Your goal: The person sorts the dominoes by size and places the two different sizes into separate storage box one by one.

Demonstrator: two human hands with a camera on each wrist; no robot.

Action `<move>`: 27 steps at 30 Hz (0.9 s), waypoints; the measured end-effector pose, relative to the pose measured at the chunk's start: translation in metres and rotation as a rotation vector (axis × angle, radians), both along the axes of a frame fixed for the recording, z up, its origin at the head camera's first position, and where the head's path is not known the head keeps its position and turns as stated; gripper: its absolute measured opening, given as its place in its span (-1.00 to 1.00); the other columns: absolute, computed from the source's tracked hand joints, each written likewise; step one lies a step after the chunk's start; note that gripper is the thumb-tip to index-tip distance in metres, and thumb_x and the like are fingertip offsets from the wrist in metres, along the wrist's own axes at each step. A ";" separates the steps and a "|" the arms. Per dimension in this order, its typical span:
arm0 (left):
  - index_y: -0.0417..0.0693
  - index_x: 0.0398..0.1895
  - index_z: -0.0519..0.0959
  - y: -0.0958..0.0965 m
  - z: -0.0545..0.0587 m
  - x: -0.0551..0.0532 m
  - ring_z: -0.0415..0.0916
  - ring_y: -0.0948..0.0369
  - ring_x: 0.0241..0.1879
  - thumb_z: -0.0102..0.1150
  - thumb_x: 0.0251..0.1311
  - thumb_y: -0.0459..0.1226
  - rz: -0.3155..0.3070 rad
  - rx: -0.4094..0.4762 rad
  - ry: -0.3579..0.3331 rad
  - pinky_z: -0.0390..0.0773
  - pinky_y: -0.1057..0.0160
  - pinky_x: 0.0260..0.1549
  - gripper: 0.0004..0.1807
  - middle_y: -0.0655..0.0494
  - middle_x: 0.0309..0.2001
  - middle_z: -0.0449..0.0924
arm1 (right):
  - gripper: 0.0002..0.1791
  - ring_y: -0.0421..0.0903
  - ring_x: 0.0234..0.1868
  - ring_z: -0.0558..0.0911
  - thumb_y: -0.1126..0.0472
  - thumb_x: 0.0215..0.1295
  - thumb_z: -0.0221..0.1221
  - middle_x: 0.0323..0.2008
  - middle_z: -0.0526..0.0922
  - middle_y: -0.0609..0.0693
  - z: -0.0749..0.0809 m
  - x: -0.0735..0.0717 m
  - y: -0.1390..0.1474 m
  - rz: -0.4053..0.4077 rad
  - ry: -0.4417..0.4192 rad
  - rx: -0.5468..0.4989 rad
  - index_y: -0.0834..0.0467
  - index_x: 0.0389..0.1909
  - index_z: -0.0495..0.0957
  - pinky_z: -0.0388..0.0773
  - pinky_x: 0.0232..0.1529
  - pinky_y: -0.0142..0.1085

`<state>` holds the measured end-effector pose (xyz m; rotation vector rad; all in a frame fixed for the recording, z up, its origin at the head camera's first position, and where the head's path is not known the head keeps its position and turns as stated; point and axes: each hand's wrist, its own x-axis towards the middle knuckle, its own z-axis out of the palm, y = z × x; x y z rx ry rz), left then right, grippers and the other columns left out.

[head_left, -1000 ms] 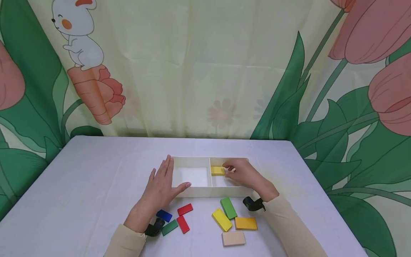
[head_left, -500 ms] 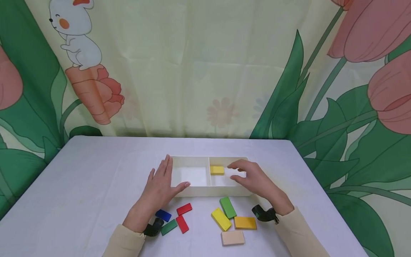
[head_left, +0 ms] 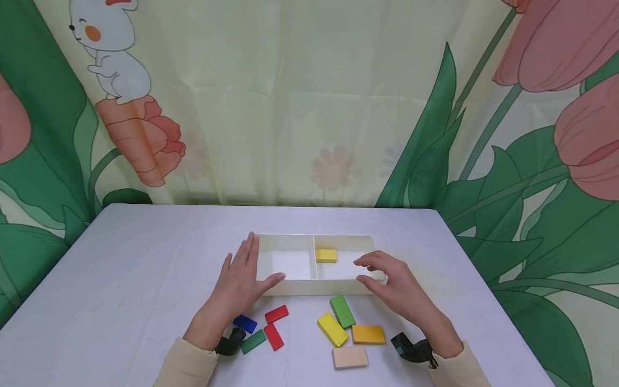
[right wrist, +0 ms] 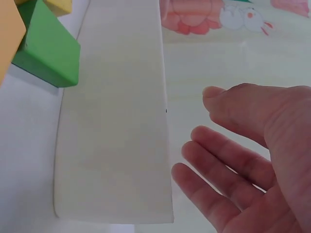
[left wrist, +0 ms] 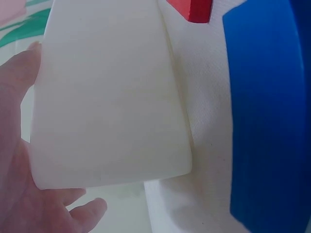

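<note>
A white two-compartment box [head_left: 329, 288] stands on the table. My left hand [head_left: 237, 285] rests against its left end, fingers straight, the thumb reaching over the front wall. In the left wrist view this hand [left wrist: 29, 145] lies along the box's end wall [left wrist: 107, 97]. My right hand [head_left: 396, 282] hovers over the box's right front corner, fingers apart and holding nothing. A yellow block [head_left: 326, 256] lies in the right compartment against the divider. The right wrist view shows the empty right hand [right wrist: 252, 160] beside the box wall [right wrist: 114, 121].
In front of the box, at left, lie a blue block [head_left: 245, 323], a dark green one [head_left: 253, 341] and two red blocks [head_left: 276, 314]. At right are light green [head_left: 342, 312], yellow [head_left: 332, 329], orange [head_left: 368, 334] and beige blocks [head_left: 350, 357].
My right hand has let go of the yellow block in the right compartment and drawn back to the right and nearer. The left hand has stayed at the box's left end.
</note>
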<state>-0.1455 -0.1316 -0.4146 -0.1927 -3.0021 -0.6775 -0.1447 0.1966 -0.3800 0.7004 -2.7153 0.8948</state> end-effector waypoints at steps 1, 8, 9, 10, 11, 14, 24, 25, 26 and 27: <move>-0.23 0.58 -0.16 0.000 0.000 0.000 -0.14 -0.16 0.57 0.15 0.15 0.31 0.000 0.001 0.000 -0.07 -0.34 0.45 0.21 -0.17 0.60 -0.18 | -0.66 -0.17 -0.10 0.65 0.27 0.18 0.38 -0.06 0.68 -0.17 0.000 0.002 0.001 -0.005 0.007 -0.008 -0.04 -0.02 0.67 0.70 -0.11 -0.27; -0.24 0.58 -0.16 0.000 0.000 0.001 -0.14 -0.16 0.57 0.16 0.16 0.30 -0.002 0.003 -0.012 -0.08 -0.34 0.46 0.20 -0.17 0.60 -0.19 | -0.68 -0.22 -0.18 0.65 0.30 0.17 0.38 -0.14 0.69 -0.19 -0.001 0.017 0.002 0.001 0.023 -0.040 -0.05 -0.07 0.67 0.70 -0.17 -0.34; -0.24 0.58 -0.17 0.000 0.000 0.001 -0.14 -0.16 0.57 0.16 0.16 0.30 -0.002 0.001 -0.013 -0.08 -0.33 0.46 0.20 -0.17 0.60 -0.19 | -0.69 -0.25 -0.19 0.64 0.29 0.17 0.38 -0.14 0.69 -0.18 -0.001 0.019 0.002 0.013 0.005 -0.044 -0.05 -0.07 0.67 0.69 -0.17 -0.35; -0.23 0.58 -0.17 0.000 0.000 0.001 -0.14 -0.16 0.57 0.16 0.16 0.30 -0.002 0.001 -0.013 -0.08 -0.33 0.46 0.21 -0.17 0.60 -0.19 | -0.69 -0.28 -0.20 0.64 0.29 0.18 0.38 -0.15 0.70 -0.17 -0.002 0.020 0.002 0.027 -0.016 -0.048 -0.03 -0.07 0.67 0.69 -0.17 -0.37; -0.23 0.58 -0.17 0.000 0.000 0.001 -0.14 -0.16 0.57 0.15 0.16 0.30 -0.002 0.000 -0.012 -0.08 -0.33 0.46 0.20 -0.17 0.60 -0.19 | -0.70 -0.31 -0.21 0.63 0.29 0.18 0.37 -0.16 0.71 -0.16 -0.003 0.021 0.001 0.043 -0.038 -0.053 -0.01 -0.07 0.67 0.69 -0.17 -0.37; -0.23 0.58 -0.18 -0.001 0.001 0.000 -0.14 -0.16 0.57 0.14 0.16 0.31 -0.006 0.000 -0.009 -0.08 -0.33 0.46 0.21 -0.17 0.60 -0.19 | -0.74 -0.35 -0.22 0.62 0.28 0.21 0.36 -0.17 0.72 -0.10 -0.005 0.025 0.000 0.096 -0.105 -0.050 0.05 -0.07 0.67 0.69 -0.15 -0.38; -0.24 0.58 -0.16 -0.001 0.002 0.002 -0.12 -0.17 0.56 0.16 0.16 0.30 -0.003 -0.004 0.001 -0.07 -0.34 0.45 0.20 -0.18 0.60 -0.17 | -0.79 -0.33 -0.22 0.62 0.15 0.31 0.29 -0.16 0.73 -0.07 -0.010 0.026 -0.002 0.164 -0.231 -0.002 0.08 -0.08 0.66 0.67 -0.16 -0.40; -0.23 0.58 -0.16 -0.001 0.002 0.002 -0.12 -0.17 0.56 0.16 0.16 0.29 -0.002 -0.004 0.001 -0.07 -0.34 0.45 0.20 -0.18 0.60 -0.18 | -0.80 -0.33 -0.22 0.61 0.16 0.31 0.29 -0.16 0.73 -0.07 -0.010 0.026 -0.002 0.163 -0.249 0.000 0.08 -0.07 0.66 0.67 -0.15 -0.40; -0.23 0.58 -0.16 -0.001 0.002 0.002 -0.12 -0.17 0.56 0.16 0.16 0.29 0.000 -0.007 0.001 -0.07 -0.34 0.45 0.20 -0.18 0.60 -0.17 | -0.80 -0.32 -0.22 0.61 0.17 0.32 0.28 -0.15 0.72 -0.07 -0.010 0.026 -0.003 0.163 -0.267 0.005 0.09 -0.07 0.65 0.66 -0.15 -0.40; -0.23 0.58 -0.16 -0.001 0.002 0.002 -0.11 -0.17 0.56 0.17 0.16 0.29 0.001 -0.009 0.002 -0.06 -0.34 0.45 0.20 -0.18 0.60 -0.17 | -0.80 -0.31 -0.23 0.61 0.18 0.32 0.28 -0.15 0.72 -0.07 -0.011 0.026 -0.003 0.163 -0.292 0.009 0.09 -0.07 0.65 0.66 -0.15 -0.40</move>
